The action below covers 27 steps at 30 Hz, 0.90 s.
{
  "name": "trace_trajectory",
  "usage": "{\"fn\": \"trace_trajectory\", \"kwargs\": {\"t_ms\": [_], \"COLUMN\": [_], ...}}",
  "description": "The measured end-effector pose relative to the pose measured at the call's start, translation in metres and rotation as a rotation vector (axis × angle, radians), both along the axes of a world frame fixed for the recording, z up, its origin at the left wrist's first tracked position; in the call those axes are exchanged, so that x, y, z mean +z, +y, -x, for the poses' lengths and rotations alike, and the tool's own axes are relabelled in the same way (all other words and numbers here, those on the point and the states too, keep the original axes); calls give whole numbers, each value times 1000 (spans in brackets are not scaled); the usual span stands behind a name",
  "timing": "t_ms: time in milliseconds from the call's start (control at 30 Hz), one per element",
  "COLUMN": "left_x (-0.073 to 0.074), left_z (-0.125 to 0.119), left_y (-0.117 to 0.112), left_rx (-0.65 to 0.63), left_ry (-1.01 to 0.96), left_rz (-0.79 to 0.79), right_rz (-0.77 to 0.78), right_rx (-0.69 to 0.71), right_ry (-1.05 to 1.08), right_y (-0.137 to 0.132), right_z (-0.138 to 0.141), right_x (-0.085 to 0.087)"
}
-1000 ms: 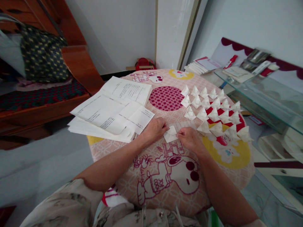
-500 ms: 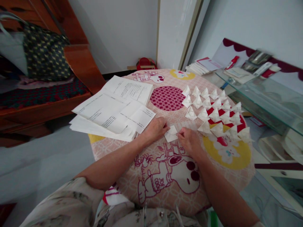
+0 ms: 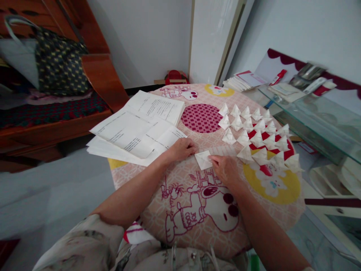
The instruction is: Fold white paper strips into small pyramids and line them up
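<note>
A small white folded paper (image 3: pixel 203 160) lies on the cloth-covered round table, its square face turned up. At its upper left corner is my left hand (image 3: pixel 182 149), closed, with the fingertips pinched together against the paper's edge. My right hand (image 3: pixel 226 168) is closed on the right side of the same paper, thumb and forefinger at its edge. To the right stand several rows of folded white paper pieces (image 3: pixel 257 138) with pointed tops. Behind my left forearm lies a stack of printed sheets (image 3: pixel 132 126), partly covered by it.
The tablecloth (image 3: pixel 194 195) carries cartoon dog prints. At the right is a glass shelf (image 3: pixel 313 109) holding a red tube (image 3: pixel 278 77) and metal bowls. On the left, a wooden bench (image 3: pixel 103 75) bears a patterned bag (image 3: pixel 60 62).
The small paper now lies flatter, showing a squarer outline. My left hand has drawn slightly left, to the paper's corner. The whole view has shifted a little.
</note>
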<state>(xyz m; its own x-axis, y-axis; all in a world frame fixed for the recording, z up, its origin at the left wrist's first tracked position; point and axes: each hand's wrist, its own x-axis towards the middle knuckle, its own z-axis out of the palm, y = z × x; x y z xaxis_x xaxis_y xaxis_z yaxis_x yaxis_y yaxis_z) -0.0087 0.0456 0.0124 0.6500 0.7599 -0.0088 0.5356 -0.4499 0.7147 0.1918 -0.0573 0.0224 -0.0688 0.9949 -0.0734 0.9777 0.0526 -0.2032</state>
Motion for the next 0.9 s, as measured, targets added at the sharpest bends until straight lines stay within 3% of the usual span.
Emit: {"fn": "trace_trajectory", "kwargs": {"t_ms": [333,433,533,633,767,900], "left_x": [-9,-13,-15,-14,-9,-7], "left_z": [-10,-11,-14,-17,-18,-15], "left_y": [-4,-7,-14,-24,-34,-38], "left_rx": [143,142,57,-140,-326,-342], "left_ry": [17,-28,-146,-206,-74,120], "left_rz": [-23,-105,-270,-367,-394,-456], "right_rz": [-4,-9,-23,-31,-23,1], "right_rx": [1,14,25,24,-1,-22], "right_ry": [46,76,105,123,161,331], "right_y": [1,1,1,1,3,6], "right_z": [-2,-3,-4,-4,-4,-10], "right_x": [-3,-4,-5,-4,-1,-3]}}
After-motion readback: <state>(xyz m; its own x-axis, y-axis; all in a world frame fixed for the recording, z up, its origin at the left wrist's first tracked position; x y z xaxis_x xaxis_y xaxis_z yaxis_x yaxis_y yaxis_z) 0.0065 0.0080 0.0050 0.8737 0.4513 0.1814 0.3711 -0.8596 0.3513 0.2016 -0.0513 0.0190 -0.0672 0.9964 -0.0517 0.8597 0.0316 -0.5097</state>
